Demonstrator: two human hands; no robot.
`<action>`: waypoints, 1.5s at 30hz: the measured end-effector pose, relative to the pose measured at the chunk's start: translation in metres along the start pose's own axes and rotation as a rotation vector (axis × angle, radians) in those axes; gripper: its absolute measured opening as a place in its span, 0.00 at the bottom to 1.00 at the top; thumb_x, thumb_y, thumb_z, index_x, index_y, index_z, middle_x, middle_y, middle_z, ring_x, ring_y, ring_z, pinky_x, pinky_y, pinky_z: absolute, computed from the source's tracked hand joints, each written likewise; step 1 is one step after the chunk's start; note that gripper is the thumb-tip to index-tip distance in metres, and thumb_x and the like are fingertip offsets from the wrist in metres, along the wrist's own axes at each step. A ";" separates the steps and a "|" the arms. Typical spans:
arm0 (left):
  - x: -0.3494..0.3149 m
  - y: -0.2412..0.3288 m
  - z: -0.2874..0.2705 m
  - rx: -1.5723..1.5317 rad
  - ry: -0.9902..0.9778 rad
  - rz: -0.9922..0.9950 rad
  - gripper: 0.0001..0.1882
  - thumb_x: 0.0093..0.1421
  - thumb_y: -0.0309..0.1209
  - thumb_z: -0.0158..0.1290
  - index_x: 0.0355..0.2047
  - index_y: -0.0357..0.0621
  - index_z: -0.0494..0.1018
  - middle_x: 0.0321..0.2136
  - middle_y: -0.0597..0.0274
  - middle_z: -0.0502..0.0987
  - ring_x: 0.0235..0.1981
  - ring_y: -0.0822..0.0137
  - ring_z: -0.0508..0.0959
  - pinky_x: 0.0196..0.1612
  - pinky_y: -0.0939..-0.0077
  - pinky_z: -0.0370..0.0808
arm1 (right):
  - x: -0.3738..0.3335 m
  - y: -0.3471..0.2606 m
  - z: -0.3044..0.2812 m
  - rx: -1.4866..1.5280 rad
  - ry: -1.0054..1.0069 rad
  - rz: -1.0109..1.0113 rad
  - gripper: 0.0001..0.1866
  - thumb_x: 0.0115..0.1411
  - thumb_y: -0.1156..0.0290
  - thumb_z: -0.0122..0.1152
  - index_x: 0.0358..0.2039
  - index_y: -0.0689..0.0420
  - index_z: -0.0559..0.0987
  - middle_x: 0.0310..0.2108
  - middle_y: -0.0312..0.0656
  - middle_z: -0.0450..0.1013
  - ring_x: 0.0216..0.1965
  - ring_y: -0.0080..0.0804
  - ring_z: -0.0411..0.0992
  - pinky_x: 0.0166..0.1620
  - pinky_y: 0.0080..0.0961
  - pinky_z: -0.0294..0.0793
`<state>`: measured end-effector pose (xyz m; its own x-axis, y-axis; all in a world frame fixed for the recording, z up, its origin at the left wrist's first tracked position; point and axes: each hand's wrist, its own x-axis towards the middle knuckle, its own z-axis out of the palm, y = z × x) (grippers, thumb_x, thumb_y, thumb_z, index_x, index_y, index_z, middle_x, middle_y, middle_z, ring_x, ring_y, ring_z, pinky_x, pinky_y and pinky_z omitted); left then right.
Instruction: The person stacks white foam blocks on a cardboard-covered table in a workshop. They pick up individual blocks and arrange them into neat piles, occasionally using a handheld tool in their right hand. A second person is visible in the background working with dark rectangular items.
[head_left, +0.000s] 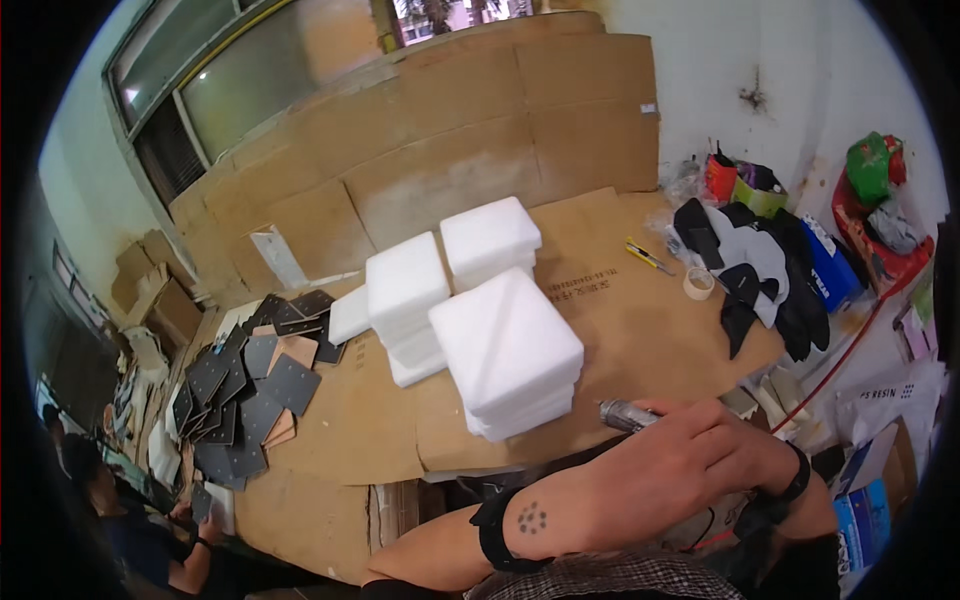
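Your left hand [645, 475] crosses your right hand [758, 450], and I cannot tell whether their fingers grip the silvery object [628, 415] at ten o'clock. Beyond it on the table [640, 335], white foam blocks [508, 350] are already stacked. At nine o'clock, dark plates [285, 395] lie unstacked. At three, a blue box's [866, 520] contents are unclear.

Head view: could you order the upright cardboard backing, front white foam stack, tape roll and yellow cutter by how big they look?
1. Upright cardboard backing
2. Front white foam stack
3. Tape roll and yellow cutter: too close to rank; the cutter looks longer but slimmer.
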<state>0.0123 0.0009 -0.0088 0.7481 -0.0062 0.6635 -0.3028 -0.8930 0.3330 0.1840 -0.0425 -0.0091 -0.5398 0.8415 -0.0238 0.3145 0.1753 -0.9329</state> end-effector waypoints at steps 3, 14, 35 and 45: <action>-0.005 0.008 -0.008 0.034 0.049 -0.052 0.23 0.42 0.24 0.52 0.42 0.33 0.66 0.37 0.51 0.67 0.41 0.52 0.69 0.45 0.64 0.67 | 0.004 0.004 0.005 -0.127 0.012 -0.097 0.34 0.51 0.68 0.62 0.58 0.63 0.62 0.58 0.48 0.61 0.56 0.39 0.63 0.57 0.30 0.61; -0.038 0.013 -0.036 -0.047 0.327 -0.144 0.29 0.45 0.22 0.57 0.50 0.36 0.66 0.47 0.48 0.69 0.49 0.51 0.69 0.48 0.64 0.67 | -0.012 -0.012 0.024 -0.041 0.221 -0.009 0.32 0.55 0.74 0.61 0.59 0.61 0.61 0.43 0.41 0.72 0.43 0.28 0.71 0.46 0.24 0.70; -0.191 -0.025 0.013 -0.040 0.761 -1.143 0.11 0.53 0.25 0.56 0.37 0.37 0.74 0.32 0.57 0.75 0.34 0.69 0.74 0.37 0.76 0.71 | -0.056 -0.052 0.016 0.164 0.585 0.072 0.34 0.51 0.70 0.65 0.56 0.66 0.62 0.31 0.43 0.72 0.32 0.27 0.72 0.38 0.24 0.74; -0.230 -0.087 0.036 -0.062 1.202 -1.272 0.26 0.54 0.32 0.59 0.51 0.37 0.65 0.41 0.57 0.70 0.31 0.72 0.71 0.31 0.79 0.71 | -0.056 -0.053 0.027 0.283 0.463 0.093 0.34 0.50 0.71 0.67 0.56 0.66 0.63 0.33 0.43 0.73 0.36 0.27 0.72 0.38 0.24 0.73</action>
<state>-0.1122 0.0640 -0.2148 -0.2888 0.9551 0.0659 0.0313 -0.0594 0.9977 0.1764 -0.1125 0.0323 -0.1000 0.9949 -0.0096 0.0874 -0.0008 -0.9962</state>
